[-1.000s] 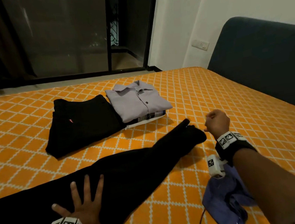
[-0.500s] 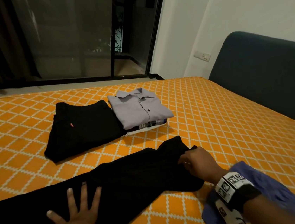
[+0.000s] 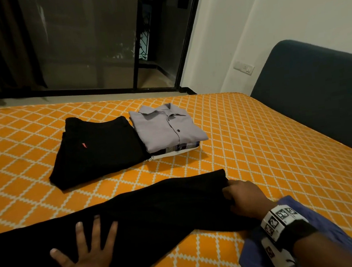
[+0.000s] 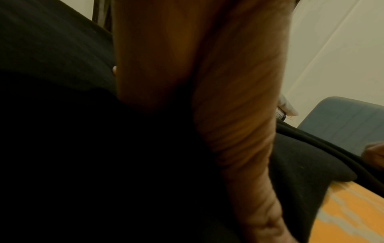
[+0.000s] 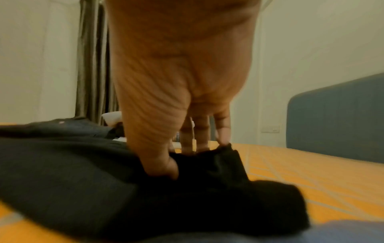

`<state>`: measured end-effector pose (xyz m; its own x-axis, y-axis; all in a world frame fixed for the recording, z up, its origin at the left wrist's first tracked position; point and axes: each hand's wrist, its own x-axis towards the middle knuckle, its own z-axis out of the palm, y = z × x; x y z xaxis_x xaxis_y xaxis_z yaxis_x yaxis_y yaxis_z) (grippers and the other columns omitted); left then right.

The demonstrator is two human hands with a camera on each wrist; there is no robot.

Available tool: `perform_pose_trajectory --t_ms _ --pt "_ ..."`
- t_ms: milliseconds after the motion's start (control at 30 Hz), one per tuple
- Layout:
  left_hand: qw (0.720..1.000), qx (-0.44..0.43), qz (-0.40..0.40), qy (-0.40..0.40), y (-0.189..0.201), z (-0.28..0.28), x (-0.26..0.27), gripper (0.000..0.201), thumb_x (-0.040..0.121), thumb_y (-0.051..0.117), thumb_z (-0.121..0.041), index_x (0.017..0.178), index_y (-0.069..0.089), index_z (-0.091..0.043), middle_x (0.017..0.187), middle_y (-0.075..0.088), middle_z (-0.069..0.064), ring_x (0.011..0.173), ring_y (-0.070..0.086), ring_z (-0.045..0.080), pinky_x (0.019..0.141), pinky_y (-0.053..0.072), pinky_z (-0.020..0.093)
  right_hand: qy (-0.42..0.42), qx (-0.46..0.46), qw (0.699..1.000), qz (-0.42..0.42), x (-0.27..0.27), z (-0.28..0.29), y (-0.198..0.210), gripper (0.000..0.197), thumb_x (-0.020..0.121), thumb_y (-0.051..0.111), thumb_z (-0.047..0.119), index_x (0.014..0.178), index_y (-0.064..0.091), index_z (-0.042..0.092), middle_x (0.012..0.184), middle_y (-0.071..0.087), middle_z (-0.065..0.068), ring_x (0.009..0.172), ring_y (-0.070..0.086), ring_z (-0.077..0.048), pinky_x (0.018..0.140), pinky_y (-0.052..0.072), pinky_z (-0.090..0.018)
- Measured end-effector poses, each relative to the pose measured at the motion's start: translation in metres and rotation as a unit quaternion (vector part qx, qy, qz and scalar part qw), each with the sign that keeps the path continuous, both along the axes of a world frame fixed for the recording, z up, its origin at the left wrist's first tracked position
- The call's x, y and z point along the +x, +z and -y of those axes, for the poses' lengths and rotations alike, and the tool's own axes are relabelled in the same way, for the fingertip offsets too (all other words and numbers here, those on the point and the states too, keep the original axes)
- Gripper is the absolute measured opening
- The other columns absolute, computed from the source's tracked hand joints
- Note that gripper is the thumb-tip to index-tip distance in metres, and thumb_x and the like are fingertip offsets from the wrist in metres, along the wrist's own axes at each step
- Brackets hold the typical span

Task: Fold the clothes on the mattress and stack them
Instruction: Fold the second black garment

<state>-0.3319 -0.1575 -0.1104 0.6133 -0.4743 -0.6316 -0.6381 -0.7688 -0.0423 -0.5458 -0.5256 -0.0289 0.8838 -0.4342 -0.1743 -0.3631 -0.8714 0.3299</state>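
Long black trousers (image 3: 149, 215) lie stretched across the near part of the orange mattress (image 3: 259, 145). My left hand (image 3: 89, 250) presses flat on them with fingers spread. My right hand (image 3: 241, 198) pinches the trousers' leg end (image 5: 220, 157) between thumb and fingers at the right. Farther back lie folded black trousers (image 3: 98, 148) and, beside them, a stack topped by a folded grey shirt (image 3: 165, 128). In the left wrist view only my palm (image 4: 197, 82) and dark cloth (image 4: 83, 148) show.
A crumpled blue garment (image 3: 323, 237) lies under my right forearm at the near right. A dark blue headboard (image 3: 320, 95) runs along the right side. Glass doors (image 3: 85, 40) stand beyond the far mattress edge.
My right hand has pulled the trouser leg end back toward me and lowered it onto the mattress, still holding it. The left hand has stayed pressed on the trousers.
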Motion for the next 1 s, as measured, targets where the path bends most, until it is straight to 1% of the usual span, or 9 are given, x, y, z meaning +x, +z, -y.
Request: perform_pose_trajectory --t_ms 133,267,400,567,700,800,867,933,1000 --pt "0.999 0.015 -0.036 0.010 0.001 0.006 0.004 0.128 0.082 0.073 -0.052 0.151 -0.034 -0.044 0.151 -0.055 0.002 0.139 -0.047 0.046 0.049 -0.027 0.073 0.142 -0.060 0.980 0.125 -0.032 -0.012 -0.005 0.018 0.066 0.055 0.027 0.083 0.055 0.023 0.089 0.052 -0.002 0.077 0.048 -0.030 0.060 0.039 -0.041" --pt "0.999 0.021 -0.031 0.011 0.000 0.003 0.003 0.139 0.073 0.080 -0.053 0.150 -0.035 -0.044 0.150 -0.056 0.003 0.138 -0.048 0.047 0.050 -0.027 0.073 -0.144 0.116 0.979 0.084 -0.029 -0.008 0.009 0.027 0.072 0.058 0.044 0.065 0.046 0.020 0.066 0.046 0.002 0.059 0.044 -0.021 0.056 0.040 -0.042" --pt "0.999 -0.006 -0.036 0.017 0.007 0.004 0.003 0.136 0.077 0.079 -0.052 0.151 -0.035 -0.042 0.153 -0.054 0.005 0.139 -0.046 0.048 0.057 -0.022 0.074 -0.294 0.162 0.926 0.172 -0.005 0.025 -0.006 0.056 0.082 0.069 0.069 0.094 0.048 0.018 0.084 0.058 0.000 0.073 0.060 -0.020 0.056 0.042 -0.035" --pt "0.998 -0.028 -0.041 0.031 0.021 0.001 0.000 0.125 0.086 0.073 -0.045 0.153 -0.032 -0.040 0.157 -0.048 0.007 0.143 -0.040 0.049 0.100 -0.004 0.089 -0.386 0.350 0.830 0.197 0.029 0.048 -0.021 0.031 0.077 0.094 0.027 0.087 0.074 0.005 0.086 0.076 -0.011 0.079 0.073 -0.027 0.078 0.062 -0.044" --pt "1.000 0.004 0.020 -0.017 0.066 0.023 -0.013 0.132 0.072 0.086 -0.052 0.163 -0.005 -0.024 0.167 -0.005 0.024 0.151 0.006 0.056 0.108 0.027 0.079 -0.367 0.277 0.811 0.361 0.027 0.059 -0.011 0.032 0.085 0.085 0.033 0.084 0.062 0.010 0.076 0.067 -0.008 0.069 0.066 -0.026 0.061 0.050 -0.037" --pt "0.980 -0.119 0.115 -0.111 0.087 0.059 -0.039 0.102 0.077 0.077 -0.057 0.156 0.024 -0.019 0.149 0.038 0.013 0.135 0.044 0.034 0.105 0.043 0.055 -0.385 0.234 0.834 0.319 0.008 0.066 -0.019 0.047 0.085 0.076 0.059 0.079 0.050 0.020 0.068 0.053 -0.002 0.063 0.054 -0.026 0.060 0.035 -0.032" --pt "0.957 -0.213 0.131 -0.149 0.085 0.082 -0.054 0.091 0.085 0.071 -0.056 0.156 0.026 -0.020 0.146 0.042 0.008 0.129 0.049 0.030 0.102 0.043 0.046 -0.405 0.347 0.792 0.297 -0.014 0.072 -0.036 0.067 0.074 0.078 0.073 0.064 0.042 0.017 0.060 0.040 -0.003 0.059 0.044 -0.025 0.063 0.033 -0.037" --pt "0.946 -0.238 0.128 -0.178 0.078 0.104 -0.064 0.077 0.092 0.067 -0.048 0.154 0.031 -0.020 0.144 0.045 0.008 0.127 0.050 0.032 0.103 0.041 0.046 -0.413 0.450 0.718 0.333 -0.040 0.072 -0.048 0.075 0.061 0.087 0.071 0.070 0.047 0.008 0.070 0.046 -0.011 0.073 0.054 -0.027 0.069 0.042 -0.043" --pt "0.937 -0.219 0.143 -0.232 0.069 0.126 -0.070 0.066 0.094 0.066 -0.038 0.150 0.037 -0.018 0.141 0.048 0.011 0.128 0.049 0.035 0.104 0.038 0.049 -0.405 0.497 0.691 0.334 -0.059 0.062 -0.049 0.074 0.058 0.095 0.063 0.078 0.055 0.004 0.080 0.057 -0.013 0.084 0.062 -0.026 0.076 0.046 -0.046"
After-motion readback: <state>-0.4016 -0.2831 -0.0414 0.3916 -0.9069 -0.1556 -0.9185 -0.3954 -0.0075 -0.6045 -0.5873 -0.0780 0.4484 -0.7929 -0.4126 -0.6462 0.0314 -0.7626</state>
